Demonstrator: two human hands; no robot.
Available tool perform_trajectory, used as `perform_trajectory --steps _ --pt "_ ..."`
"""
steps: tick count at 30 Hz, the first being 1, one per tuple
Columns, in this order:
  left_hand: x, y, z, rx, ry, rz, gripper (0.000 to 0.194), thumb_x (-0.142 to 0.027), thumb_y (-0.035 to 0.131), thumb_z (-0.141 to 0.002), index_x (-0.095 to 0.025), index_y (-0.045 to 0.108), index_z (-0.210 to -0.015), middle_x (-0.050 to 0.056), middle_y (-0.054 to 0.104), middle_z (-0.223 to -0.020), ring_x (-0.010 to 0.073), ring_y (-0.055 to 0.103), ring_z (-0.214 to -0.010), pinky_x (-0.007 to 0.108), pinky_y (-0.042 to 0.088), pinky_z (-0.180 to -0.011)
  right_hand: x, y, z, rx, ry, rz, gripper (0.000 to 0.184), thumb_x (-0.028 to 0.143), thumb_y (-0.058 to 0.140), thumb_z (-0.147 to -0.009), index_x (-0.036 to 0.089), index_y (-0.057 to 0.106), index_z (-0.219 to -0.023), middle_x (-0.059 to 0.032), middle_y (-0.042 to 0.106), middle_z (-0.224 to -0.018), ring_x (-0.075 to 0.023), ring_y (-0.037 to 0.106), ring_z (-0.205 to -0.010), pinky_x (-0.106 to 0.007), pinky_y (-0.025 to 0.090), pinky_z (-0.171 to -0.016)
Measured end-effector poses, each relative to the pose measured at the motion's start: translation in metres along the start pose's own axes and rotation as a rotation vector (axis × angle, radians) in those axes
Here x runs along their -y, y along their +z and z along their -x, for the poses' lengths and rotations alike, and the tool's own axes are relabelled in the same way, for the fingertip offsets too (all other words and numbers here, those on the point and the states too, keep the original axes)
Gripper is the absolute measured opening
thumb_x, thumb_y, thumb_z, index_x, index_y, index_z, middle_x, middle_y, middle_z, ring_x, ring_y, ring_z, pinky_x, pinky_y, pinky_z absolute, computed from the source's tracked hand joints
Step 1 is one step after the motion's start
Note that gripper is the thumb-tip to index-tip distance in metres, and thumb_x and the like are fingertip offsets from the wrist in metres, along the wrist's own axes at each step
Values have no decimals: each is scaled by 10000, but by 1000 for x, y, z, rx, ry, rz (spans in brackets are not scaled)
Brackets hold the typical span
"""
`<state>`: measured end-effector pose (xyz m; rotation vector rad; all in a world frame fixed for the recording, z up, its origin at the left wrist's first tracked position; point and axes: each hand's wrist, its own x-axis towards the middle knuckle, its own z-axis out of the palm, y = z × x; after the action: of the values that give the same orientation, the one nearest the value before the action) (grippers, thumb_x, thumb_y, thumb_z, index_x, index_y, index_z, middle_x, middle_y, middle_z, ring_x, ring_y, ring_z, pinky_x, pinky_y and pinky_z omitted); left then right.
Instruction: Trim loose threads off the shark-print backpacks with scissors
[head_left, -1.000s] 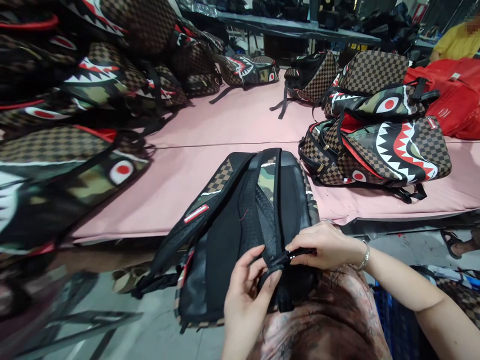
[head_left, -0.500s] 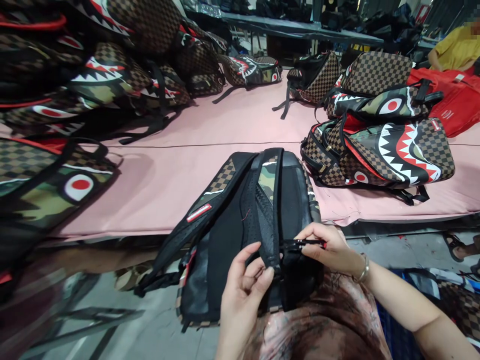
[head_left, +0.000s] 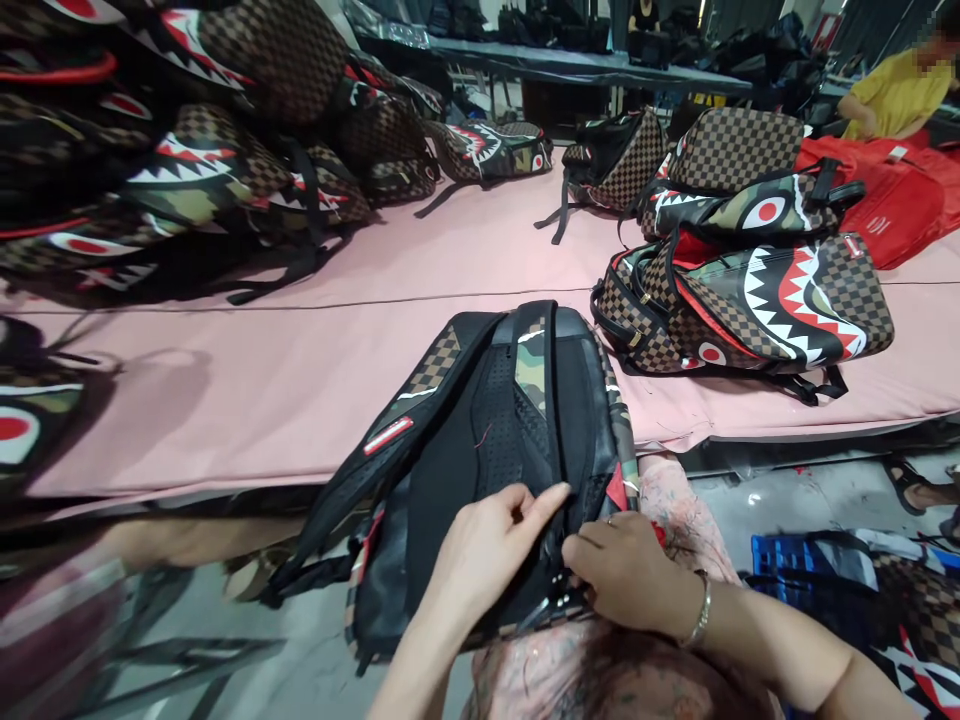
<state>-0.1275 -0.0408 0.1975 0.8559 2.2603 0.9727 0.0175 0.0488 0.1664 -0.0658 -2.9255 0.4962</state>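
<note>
A backpack (head_left: 442, 520) lies back side up, half on the table's front edge and half over my lap. Its back panel is black, with checkered and camouflage trim. My left hand (head_left: 495, 545) is closed at the lower end of the right-hand shoulder strap (head_left: 534, 420), thumb and fingers pinching near the buckle area. Just right of it, my right hand (head_left: 630, 570) is curled into a grip on black strap webbing, beside the bag's lower side. The fingers hide most of the webbing. Something small and red shows behind the right hand, too little to name.
Shark-mouth backpacks are piled at the left (head_left: 195, 150), and more lie at the right (head_left: 795, 310) on the pink table (head_left: 322, 380). A red bag (head_left: 892, 200) and a person in yellow (head_left: 896, 95) are beyond. A blue crate (head_left: 784, 560) stands on the floor.
My right hand has come down and inward, from holding the black piece out sideways to a fist beside the strap. My left hand has turned palm down. The near-left backpack slid left.
</note>
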Motion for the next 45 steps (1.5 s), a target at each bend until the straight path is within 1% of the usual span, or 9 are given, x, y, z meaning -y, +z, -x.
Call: perform_trajectory --steps 4,8,11,14,19,23,31,36,45 --pt "1 7 -4 33 10 73 416 -461 582 -688 -200 416 -410 -54 358 -392 100 314 -415 227 214 -437 5 0 2 -1 99 79 123 80 504 -765 194 491 -807 -38 590 -719 -182 565 -628 -294 383 -555" --pt "7 17 0 -221 -58 534 343 -426 608 -681 -182 495 -469 -43 446 -451 95 385 -455 209 298 -458 8 2 9 -162 297 -49 329 79 513 -737 186 503 -1048 -59 647 -857 -198 602 -731 -301 424 -633" --pt "8 23 3 -357 -210 985 240 -377 706 -585 -167 591 -597 -24 569 -562 106 491 -516 206 384 -484 8 1 15 -176 229 -190 541 109 526 -707 175 408 -1231 -72 657 -963 -212 612 -779 -314 447 -664" --pt "5 24 6 -351 -344 1205 256 -303 760 -508 -150 627 -665 -8 628 -621 102 522 -505 201 413 -456 1 -7 19 -204 140 -331 482 173 547 -732 181 430 -1199 -68 653 -975 -201 612 -783 -301 458 -665" --pt "2 22 10 -316 -373 1226 244 -278 760 -511 -145 644 -680 1 637 -587 108 536 -459 196 401 -397 -33 -21 10 -350 119 -443 199 245 480 -863 188 495 -1053 -62 613 -903 -179 570 -793 -295 464 -688" --pt "1 24 10 -285 -346 1215 245 -303 755 -522 -143 634 -664 -18 615 -578 106 547 -486 193 413 -421 -52 -22 -7 -422 44 -370 183 210 471 -874 194 551 -1038 -81 579 -957 -193 550 -911 -329 469 -783" --pt "5 30 13 -290 -338 1191 270 -323 763 -534 -142 591 -635 -59 518 -542 64 467 -491 171 394 -461 -49 -28 -23 -274 3 -244 151 179 505 -869 180 590 -993 -66 592 -947 -168 556 -855 -271 459 -720" --pt "7 31 13 -269 -329 1193 292 -345 770 -536 -143 574 -612 -60 506 -533 58 434 -472 173 352 -439 -56 -28 -26 -269 -43 -242 116 160 482 -882 172 595 -902 -56 590 -870 -168 541 -815 -274 442 -712" --pt "3 35 12 -263 -284 1176 335 -390 786 -515 -139 577 -591 -57 517 -536 63 435 -503 174 364 -473 -45 -47 -32 -107 -83 -78 175 117 510 -854 205 579 -989 -46 582 -954 -160 526 -849 -247 416 -701"
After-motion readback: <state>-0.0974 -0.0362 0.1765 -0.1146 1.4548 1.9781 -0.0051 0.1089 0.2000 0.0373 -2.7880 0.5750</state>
